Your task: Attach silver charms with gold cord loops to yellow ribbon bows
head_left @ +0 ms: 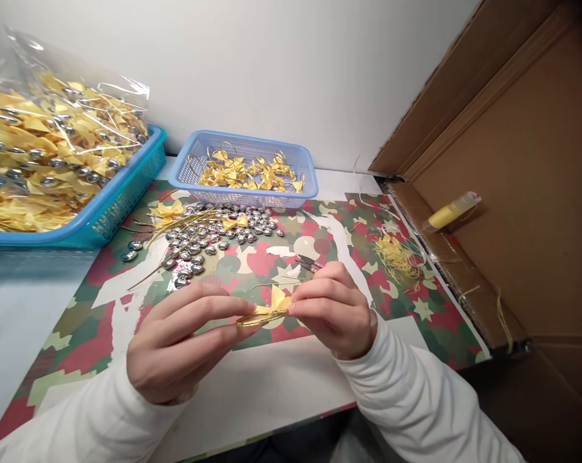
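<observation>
Between my two hands is a yellow ribbon bow point(280, 298) with a loop of gold cord point(266, 316) below it. My left hand point(184, 334) pinches the left end of the bow and cord between thumb and fingers. On the other side, my right hand point(336, 308) grips the bow's right end with its fingertips. A pair of small scissors point(309, 263) lies just behind my right hand, partly hidden by it. Farther back, silver bells point(197, 251) are heaped on the patterned table covering, with loose gold cords point(187, 225) and a few yellow bows point(168, 211) among them.
A blue basket point(245, 196) at the back holds yellow bows with gold loops. At left, a larger blue basket point(127, 193) carries a clear bag point(69, 141) of bows with bells. Yellow thread scraps point(397, 257) lie right, near a cardboard wall point(517, 193) and yellow tube point(452, 211).
</observation>
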The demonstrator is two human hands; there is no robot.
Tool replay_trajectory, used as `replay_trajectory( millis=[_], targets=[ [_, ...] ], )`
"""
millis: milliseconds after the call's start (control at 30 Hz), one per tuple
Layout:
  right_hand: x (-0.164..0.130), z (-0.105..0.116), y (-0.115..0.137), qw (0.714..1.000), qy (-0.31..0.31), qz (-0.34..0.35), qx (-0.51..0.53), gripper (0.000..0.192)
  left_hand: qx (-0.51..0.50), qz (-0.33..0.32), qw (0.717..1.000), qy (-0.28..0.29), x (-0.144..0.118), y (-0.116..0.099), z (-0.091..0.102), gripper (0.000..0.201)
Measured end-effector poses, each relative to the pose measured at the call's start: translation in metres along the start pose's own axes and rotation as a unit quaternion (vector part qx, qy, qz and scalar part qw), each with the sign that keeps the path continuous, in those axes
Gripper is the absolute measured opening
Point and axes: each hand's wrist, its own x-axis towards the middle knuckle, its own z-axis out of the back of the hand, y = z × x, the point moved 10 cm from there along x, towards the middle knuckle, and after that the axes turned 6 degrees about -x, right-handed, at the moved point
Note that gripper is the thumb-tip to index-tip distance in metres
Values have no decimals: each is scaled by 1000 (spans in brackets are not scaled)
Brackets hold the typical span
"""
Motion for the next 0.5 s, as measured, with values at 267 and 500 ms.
replay_trajectory(
  millis=[267,500],
  targets=[
    [-3,-1,4,998,16,-11,67,23,-276,256,918,-129,-8,43,-6,15],
    [-7,-5,5,991,-21,15,128,18,-498,439,747,-24,-23,58,-63,19]
  ],
)
